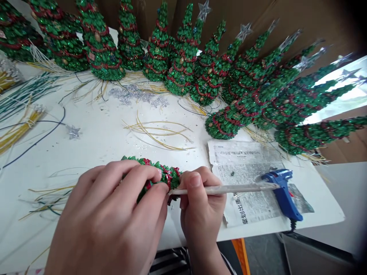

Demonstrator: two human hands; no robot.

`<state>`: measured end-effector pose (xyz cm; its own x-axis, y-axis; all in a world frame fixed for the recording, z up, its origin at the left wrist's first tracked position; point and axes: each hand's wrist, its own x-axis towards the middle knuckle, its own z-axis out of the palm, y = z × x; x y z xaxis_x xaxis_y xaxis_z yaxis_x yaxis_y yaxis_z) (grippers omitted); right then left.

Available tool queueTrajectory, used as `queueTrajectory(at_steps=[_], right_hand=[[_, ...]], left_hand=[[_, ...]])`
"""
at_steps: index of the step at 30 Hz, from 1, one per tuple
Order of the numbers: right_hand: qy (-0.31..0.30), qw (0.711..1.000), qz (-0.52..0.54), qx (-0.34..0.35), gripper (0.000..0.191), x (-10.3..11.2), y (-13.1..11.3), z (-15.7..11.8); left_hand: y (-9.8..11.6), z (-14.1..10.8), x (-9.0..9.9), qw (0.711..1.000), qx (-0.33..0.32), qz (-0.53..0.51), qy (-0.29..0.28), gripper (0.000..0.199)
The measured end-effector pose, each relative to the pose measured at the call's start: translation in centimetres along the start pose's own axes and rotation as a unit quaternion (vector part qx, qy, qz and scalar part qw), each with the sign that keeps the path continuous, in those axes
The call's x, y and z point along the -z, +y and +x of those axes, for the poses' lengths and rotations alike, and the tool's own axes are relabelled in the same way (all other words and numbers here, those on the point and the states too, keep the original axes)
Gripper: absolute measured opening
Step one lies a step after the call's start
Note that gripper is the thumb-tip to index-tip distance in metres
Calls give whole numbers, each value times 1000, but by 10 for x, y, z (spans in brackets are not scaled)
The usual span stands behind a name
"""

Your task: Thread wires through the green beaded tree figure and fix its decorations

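Glitter Christmas tree (151,175) held sideways in a closed grip

Its green body with red garland lies across the space between both hands, just above the table. The left hand (106,214) is closed over it, fingers curled across the top and much of the tree hidden beneath them. The right hand (200,206) is pinched shut around a pale glue stick (223,190), which runs level to the right. The stick's near tip meets the tree beside the left fingertips, while its far end reaches a blue hot glue gun (282,194), lying on a torn sheet of newspaper (243,179) to the right of the right hand.

Beyond the hands, a crowded row of finished glitter trees (183,65) stands or lies along the far side of a white tabletop (94,149), many topped with silver stars. A cluster of loose silver stars (134,93) sits in front of them, and one more silver star (73,131) lies out to the left. Yellow wires (157,131) curl on the table directly ahead of the grip. Cardboard (275,19) lines the wall behind the trees, and an orange table leg (241,256) shows below the right hand.
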<state>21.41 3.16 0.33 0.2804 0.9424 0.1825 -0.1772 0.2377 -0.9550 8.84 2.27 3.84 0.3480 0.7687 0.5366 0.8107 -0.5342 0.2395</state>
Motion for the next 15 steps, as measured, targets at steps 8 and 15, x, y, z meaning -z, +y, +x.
queueTrajectory(at_steps=[8,15], right_hand=[[9,996,83,-35,48,5,3,0],[24,996,87,-24,44,18,-12,8]], left_hand=[[-1,-2,-1,998,-43,-36,16,16],[-24,-30,5,997,22,-76,-9,26]])
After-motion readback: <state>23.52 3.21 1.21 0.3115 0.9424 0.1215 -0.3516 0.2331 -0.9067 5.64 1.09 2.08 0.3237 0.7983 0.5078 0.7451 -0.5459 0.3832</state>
